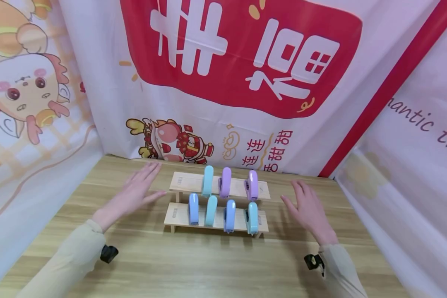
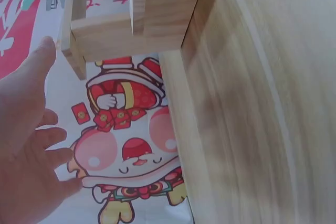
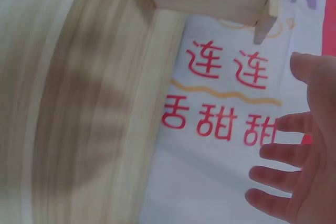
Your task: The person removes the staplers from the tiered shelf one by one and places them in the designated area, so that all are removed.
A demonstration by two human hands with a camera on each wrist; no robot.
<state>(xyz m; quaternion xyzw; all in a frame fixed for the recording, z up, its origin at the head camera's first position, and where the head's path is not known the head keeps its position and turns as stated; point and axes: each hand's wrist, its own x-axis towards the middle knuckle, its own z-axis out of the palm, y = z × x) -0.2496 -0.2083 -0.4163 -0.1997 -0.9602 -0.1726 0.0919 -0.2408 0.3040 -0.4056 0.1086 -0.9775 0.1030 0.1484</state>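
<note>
A two-step wooden rack (image 1: 170, 214) stands at the middle of the table. Small staplers sit across both steps. On the upper step are a teal stapler (image 1: 207, 181), a purple stapler (image 1: 225, 182) and a second purple one (image 1: 252, 185) at the right. Along the lower step, blue and teal alternate, from a blue stapler (image 1: 193, 209) at the left to a teal stapler (image 1: 252, 218) at the right. My left hand (image 1: 135, 190) hovers left of the rack, fingers extended and thumb spread towards it. To the right, my right hand (image 1: 310, 207) is held likewise. Both hands are empty.
The wood-grain table (image 1: 171, 269) is enclosed by printed cloth: a back curtain (image 1: 111, 120) with red and white lettering, plus cloth sides. Its back edge meets the curtain just behind the rack. A dark wrist device (image 1: 109, 253) sits by the left cuff, another (image 1: 313, 261) by the right.
</note>
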